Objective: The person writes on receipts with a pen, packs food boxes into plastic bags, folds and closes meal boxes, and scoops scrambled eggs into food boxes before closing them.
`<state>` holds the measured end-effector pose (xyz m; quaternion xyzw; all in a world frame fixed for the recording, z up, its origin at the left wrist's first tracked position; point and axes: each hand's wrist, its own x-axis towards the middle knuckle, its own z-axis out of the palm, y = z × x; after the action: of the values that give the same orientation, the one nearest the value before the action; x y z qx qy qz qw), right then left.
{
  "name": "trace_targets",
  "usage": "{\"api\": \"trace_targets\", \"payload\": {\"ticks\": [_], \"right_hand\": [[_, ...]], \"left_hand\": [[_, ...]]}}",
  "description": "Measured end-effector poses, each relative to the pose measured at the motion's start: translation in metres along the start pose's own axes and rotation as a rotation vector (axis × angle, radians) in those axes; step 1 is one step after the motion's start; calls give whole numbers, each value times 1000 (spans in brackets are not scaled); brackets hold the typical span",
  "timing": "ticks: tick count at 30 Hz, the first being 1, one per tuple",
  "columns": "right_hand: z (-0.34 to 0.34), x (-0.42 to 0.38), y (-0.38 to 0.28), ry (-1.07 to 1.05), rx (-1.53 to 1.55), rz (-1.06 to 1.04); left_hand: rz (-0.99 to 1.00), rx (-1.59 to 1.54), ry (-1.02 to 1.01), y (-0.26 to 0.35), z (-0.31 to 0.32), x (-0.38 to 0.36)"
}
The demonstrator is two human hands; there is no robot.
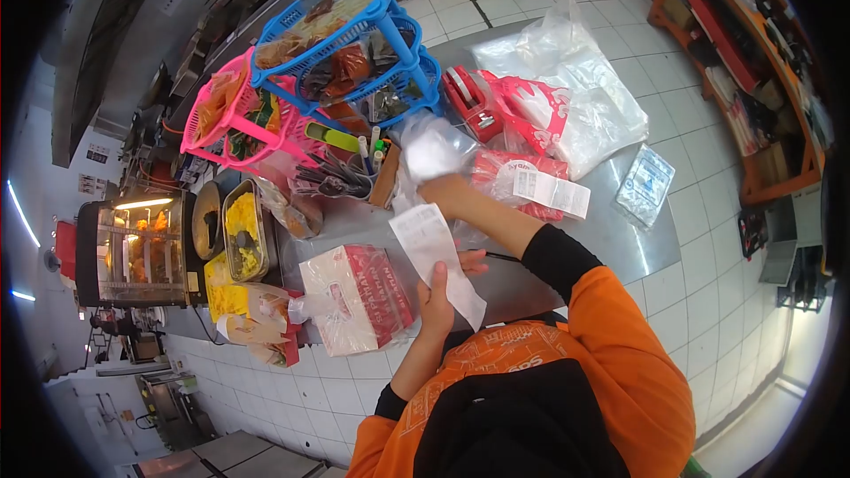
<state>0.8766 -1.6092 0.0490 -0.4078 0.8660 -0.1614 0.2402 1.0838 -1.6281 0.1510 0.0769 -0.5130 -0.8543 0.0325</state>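
A long white paper slip (438,257) is held between the thumb and fingers of my left hand (436,301). Beyond the slip's upper end, my right hand (443,195) reaches to a clear plastic bag or tub (434,150) with something white inside; its fingers are mostly hidden there. Left of the slip sits a plastic-wrapped white and red box (354,301). To the right of my right hand, another printed slip (551,193) lies on a red packet (505,173) in clear plastic.
Blue (390,35) and pink (239,115) basket racks stand at the back left, with a tape dispenser (471,102) beside them. Clear plastic bags (593,97) cover the back right of the metal table (651,235). A tray of yellow food (246,230) is at the left.
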Motion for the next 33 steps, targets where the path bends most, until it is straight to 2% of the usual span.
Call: {"api": "trace_targets", "payload": {"ticks": [1, 4, 5, 7, 9, 12, 15, 18, 21, 24, 26, 28, 30, 32, 33], "right_hand": [[-3, 5, 0, -158, -39, -26], [-30, -49, 4, 171, -68, -178], [-32, -67, 20, 398, -33, -362], [-88, -111, 20, 165, 246, -61], [-71, -137, 44, 706, 243, -95], [-49, -166, 43, 751, -166, 112], [-41, -189, 28, 503, -79, 337], [-22, -225, 25, 516, -227, 398], [-57, -258, 19, 161, -95, 518], [-81, -245, 57, 391, 340, 300], [-110, -199, 68, 782, 521, 321], [-113, -151, 93, 812, 735, 207], [-87, -100, 130, 701, 490, 162], [-101, -84, 117, 614, 593, 264], [-108, -79, 111, 565, 642, 317]], "left_hand": [[-11, -21, -24, 0, -2, 5], [-16, -28, -41, 6, -3, 25], [-3, 9, -5, 15, 7, 31], [14, 46, 65, 21, 11, 46], [23, 45, 134, 19, 7, 60], [111, -16, 168, 32, 31, 80], [165, 318, 171, 25, 26, 98], [70, 150, 75, 17, 30, 108], [-181, 369, -148, 12, 19, 124], [-313, 514, -372, -16, 10, 151], [-433, 632, -473, -26, 7, 167], [-495, 601, -514, -52, -3, 183], [-576, 635, -544, -60, -2, 199], [-687, 727, -557, -57, 0, 212], [-708, 636, -567, -54, 2, 215]]}}
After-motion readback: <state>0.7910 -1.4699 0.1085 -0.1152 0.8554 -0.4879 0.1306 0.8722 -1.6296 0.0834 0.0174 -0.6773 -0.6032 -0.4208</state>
